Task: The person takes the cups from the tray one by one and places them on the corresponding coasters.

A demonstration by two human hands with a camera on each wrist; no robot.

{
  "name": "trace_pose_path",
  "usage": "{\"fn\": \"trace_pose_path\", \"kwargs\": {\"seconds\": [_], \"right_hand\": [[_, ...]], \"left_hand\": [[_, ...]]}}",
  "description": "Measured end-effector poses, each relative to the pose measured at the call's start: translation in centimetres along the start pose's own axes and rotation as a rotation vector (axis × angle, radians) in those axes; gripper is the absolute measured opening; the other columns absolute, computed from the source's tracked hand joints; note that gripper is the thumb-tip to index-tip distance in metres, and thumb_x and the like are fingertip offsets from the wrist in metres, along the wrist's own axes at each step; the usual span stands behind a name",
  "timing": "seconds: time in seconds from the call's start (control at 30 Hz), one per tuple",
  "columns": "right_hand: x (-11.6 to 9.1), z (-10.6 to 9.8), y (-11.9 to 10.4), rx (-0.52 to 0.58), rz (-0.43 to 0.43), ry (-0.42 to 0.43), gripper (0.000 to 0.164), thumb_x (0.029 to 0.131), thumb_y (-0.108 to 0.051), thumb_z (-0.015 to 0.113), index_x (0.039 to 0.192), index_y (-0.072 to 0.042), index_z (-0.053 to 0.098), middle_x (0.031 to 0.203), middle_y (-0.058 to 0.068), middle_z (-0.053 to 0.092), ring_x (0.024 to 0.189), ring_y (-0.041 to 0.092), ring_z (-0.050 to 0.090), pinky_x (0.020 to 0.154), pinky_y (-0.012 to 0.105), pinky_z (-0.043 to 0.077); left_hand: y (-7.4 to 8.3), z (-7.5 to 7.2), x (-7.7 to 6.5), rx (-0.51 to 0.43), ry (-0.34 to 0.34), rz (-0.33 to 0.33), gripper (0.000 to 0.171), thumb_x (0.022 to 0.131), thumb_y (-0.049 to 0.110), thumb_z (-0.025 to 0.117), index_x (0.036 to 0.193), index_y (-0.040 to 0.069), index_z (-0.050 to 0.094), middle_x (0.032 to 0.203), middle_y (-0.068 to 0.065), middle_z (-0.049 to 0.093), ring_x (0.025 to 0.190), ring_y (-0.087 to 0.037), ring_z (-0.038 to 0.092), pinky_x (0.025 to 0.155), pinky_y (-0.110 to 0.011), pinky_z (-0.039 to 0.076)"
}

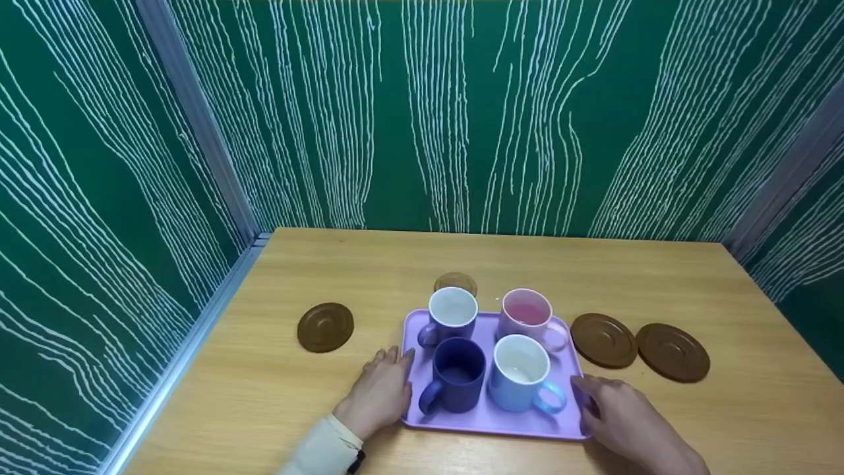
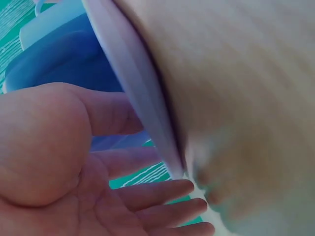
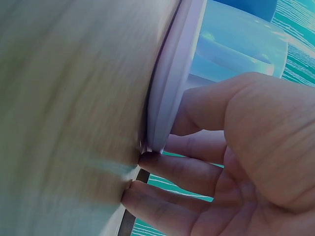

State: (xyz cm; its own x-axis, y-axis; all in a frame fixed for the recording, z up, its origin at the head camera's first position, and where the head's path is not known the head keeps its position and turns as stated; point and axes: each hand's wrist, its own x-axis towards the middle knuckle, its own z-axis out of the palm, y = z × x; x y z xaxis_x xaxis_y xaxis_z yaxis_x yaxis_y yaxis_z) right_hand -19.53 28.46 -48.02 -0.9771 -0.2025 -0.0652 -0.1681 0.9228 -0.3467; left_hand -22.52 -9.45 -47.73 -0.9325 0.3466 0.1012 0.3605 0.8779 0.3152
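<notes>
A pink-purple tray [image 1: 508, 424] lies on the table and bears several mugs. At its back stand a mug with a white inside [image 1: 453, 309] and a pink mug [image 1: 526, 310]; at its front stand a dark blue mug [image 1: 459, 386] and a light blue mug [image 1: 517, 382]. My left hand [image 1: 377, 394] grips the tray's left rim [image 2: 135, 78], its lower fingers spread beside it in the left wrist view. At the right side my right hand [image 1: 623, 414] holds the rim [image 3: 172, 78] with thumb and forefinger, and other fingertips touch the tabletop.
A brown round coaster [image 1: 325, 327] lies left of the tray. Two more, a near coaster [image 1: 604, 340] and a farther-right coaster [image 1: 673, 352], lie to the right. Another small brown disc [image 1: 455, 281] shows partly behind the tray. Green patterned panels [image 1: 422, 119] enclose the wooden table [image 1: 250, 396].
</notes>
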Motion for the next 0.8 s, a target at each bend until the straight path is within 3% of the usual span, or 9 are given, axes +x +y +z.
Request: {"fn": "trace_pose_path", "kwargs": {"seconds": [0.23, 0.5, 0.8], "right_hand": [[0.01, -0.02, 0.15, 0.021, 0.046, -0.037, 0.037, 0.093, -0.012, 0.073, 0.129, -0.005, 0.070, 0.071, -0.003, 0.050, 0.069, 0.013, 0.051, 0.059, 0.026, 0.042], [-0.05, 0.11, -0.03, 0.027, 0.060, -0.053, 0.037, 0.094, -0.013, 0.071, 0.130, -0.005, 0.069, 0.073, -0.002, 0.051, 0.069, 0.014, 0.051, 0.059, 0.027, 0.042], [-0.05, 0.19, -0.27, 0.040, 0.059, -0.029, 0.027, 0.095, -0.012, 0.071, 0.122, -0.009, 0.072, 0.071, -0.003, 0.051, 0.069, 0.013, 0.052, 0.060, 0.027, 0.043]], "left_hand": [[0.11, 0.12, -0.08, 0.007, -0.041, 0.014, 0.047, 0.097, 0.010, 0.063, 0.142, -0.005, 0.058, 0.147, -0.028, 0.055, 0.134, -0.052, 0.051, 0.104, -0.067, 0.046], [0.07, 0.18, -0.25, -0.026, -0.078, -0.007, 0.047, 0.100, 0.006, 0.054, 0.145, -0.008, 0.053, 0.151, -0.030, 0.049, 0.139, -0.055, 0.045, 0.105, -0.072, 0.043], [-0.12, 0.07, -0.32, -0.028, -0.081, 0.002, 0.048, 0.100, 0.005, 0.055, 0.146, -0.009, 0.052, 0.152, -0.030, 0.048, 0.139, -0.056, 0.045, 0.105, -0.072, 0.043]]}}
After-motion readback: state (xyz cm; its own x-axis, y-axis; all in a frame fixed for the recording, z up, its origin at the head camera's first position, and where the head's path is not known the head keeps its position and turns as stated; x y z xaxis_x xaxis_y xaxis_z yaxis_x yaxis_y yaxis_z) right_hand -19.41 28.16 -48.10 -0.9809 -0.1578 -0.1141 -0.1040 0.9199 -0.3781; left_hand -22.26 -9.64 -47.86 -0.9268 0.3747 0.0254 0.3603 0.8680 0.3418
